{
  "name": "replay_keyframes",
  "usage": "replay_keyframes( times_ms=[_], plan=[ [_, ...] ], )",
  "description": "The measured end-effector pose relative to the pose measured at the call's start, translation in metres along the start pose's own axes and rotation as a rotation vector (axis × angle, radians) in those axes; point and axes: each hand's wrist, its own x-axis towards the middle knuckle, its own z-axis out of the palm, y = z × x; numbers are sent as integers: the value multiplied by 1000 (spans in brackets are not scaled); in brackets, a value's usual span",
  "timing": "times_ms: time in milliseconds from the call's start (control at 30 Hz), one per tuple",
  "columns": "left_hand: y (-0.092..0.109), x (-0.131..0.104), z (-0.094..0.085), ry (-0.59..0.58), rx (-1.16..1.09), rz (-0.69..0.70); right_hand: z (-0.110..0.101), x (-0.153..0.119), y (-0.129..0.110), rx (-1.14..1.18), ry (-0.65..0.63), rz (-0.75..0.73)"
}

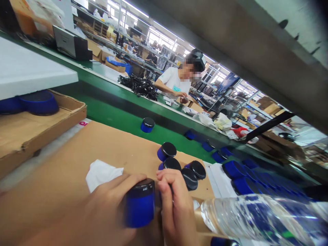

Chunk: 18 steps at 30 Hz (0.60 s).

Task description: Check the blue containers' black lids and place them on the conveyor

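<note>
Low in the head view, my left hand is closed round a blue cylinder with a black top marked OFF. Just right of it, my right hand has its fingers curled; a small dark part shows between them, too hidden to name. Several blue and black round units stand or lie beyond my right hand on the brown cardboard. A crumpled white tissue lies behind my left hand.
A clear plastic bottle lies at the lower right. More blue units crowd the right. An open carton stands at left. Across the green conveyor, a person handles small items beside black cables.
</note>
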Motion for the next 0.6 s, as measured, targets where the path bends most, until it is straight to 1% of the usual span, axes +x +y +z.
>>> replay_keyframes(
  times_ms=[67, 133, 167, 200, 233, 300, 367, 400, 433, 500, 600],
  plan=[
    [2, -1, -2, 15, -18, -7, -5, 1, 3, 131, 62, 117],
    [2, -1, -2, 58, -7, 32, -12, 3, 5, 275, 137, 261],
    [2, -1, -2, 87, 7, 62, -16, 4, 6, 360, 159, 320],
    [1, -1, -1, 114, 21, 90, -20, 5, 6, 467, 154, 355],
    [1, 0, -1, 143, 31, 109, -24, 7, 6, 605, 119, 376],
    [0, 0, -1, 175, 48, 154, -29, 9, 1, 956, 6, 423],
    [1, 1, -1, 182, 49, 210, -32, 11, -6, 1298, -99, 508],
    [1, 1, -1, 178, 40, 228, -32, 11, -10, 1410, -128, 550],
    [1, 1, -1, 175, 24, 236, -31, 11, -14, 1470, -133, 592],
    [0, 1, -1, 173, 1, 209, -30, 11, -20, 1458, -80, 663],
    [-1, 0, 2, 160, 21, 167, -29, 12, -24, 1259, 84, 750]
  ],
)
